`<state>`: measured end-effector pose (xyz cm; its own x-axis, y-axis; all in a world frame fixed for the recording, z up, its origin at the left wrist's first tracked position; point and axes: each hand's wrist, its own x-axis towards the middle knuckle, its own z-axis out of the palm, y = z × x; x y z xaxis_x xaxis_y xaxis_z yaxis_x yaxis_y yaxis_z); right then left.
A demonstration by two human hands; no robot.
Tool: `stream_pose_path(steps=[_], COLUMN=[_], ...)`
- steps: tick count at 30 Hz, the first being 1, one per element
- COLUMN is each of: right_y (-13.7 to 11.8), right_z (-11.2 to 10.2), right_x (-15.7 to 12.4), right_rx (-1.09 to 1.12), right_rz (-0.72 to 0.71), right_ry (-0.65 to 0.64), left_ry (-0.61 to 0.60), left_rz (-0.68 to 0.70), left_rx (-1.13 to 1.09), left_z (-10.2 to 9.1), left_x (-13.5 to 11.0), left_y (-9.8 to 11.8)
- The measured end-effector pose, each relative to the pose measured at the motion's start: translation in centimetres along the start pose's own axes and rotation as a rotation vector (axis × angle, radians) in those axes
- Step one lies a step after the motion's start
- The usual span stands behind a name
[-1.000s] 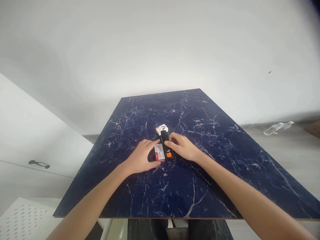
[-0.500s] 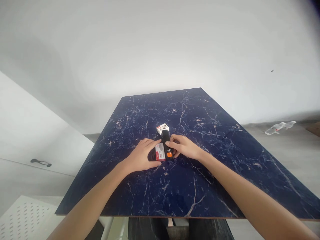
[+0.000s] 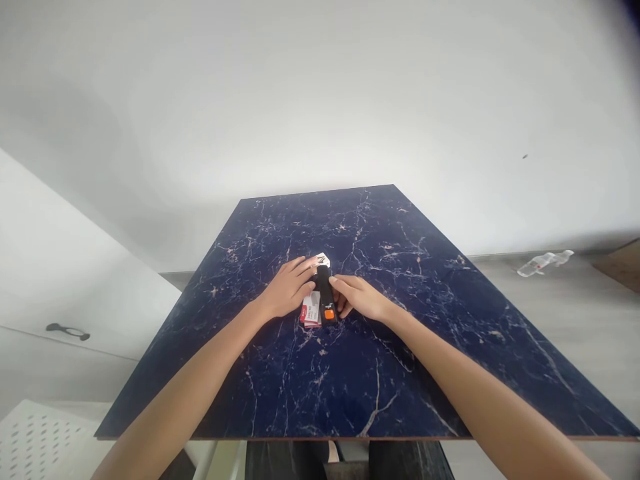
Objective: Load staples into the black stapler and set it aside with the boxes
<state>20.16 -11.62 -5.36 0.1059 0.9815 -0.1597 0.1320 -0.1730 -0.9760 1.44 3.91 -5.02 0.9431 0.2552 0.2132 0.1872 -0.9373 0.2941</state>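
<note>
A slim black stapler (image 3: 325, 293) with an orange patch at its near end lies lengthwise in the middle of the blue table. My right hand (image 3: 361, 297) is at its right side, thumb on its edge and fingers curled against it. To the stapler's left sits a red-and-white box (image 3: 311, 309). My left hand (image 3: 290, 290) is stretched out flat above that box, its fingertips touching a small white box (image 3: 323, 259) with a dark print, at the stapler's far end. The left fingers cover part of this white box.
The dark blue marbled table (image 3: 320, 380) has its far edge by a white wall (image 3: 320, 100). On the floor to the right are clear plastic bottles (image 3: 544, 263) and a brown box (image 3: 623, 267). A white perforated seat (image 3: 43, 437) stands at the lower left.
My left hand has moved forward from around the red-and-white box to the white box behind. The red-and-white box now sits slightly tilted. My right hand stays at the stapler. The view has shifted slightly.
</note>
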Motion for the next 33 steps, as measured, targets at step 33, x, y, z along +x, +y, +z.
stream_pose_path(steps=[33], right_y=[0.0], right_z=[0.0], right_x=[-0.1], right_rx=[-0.056], right_rz=[-0.034], right_ry=[-0.006], left_ry=[-0.159], left_rz=[-0.094], left_rx=[-0.173], left_z=[-2.0], left_x=[-3.4], left_y=[2.1])
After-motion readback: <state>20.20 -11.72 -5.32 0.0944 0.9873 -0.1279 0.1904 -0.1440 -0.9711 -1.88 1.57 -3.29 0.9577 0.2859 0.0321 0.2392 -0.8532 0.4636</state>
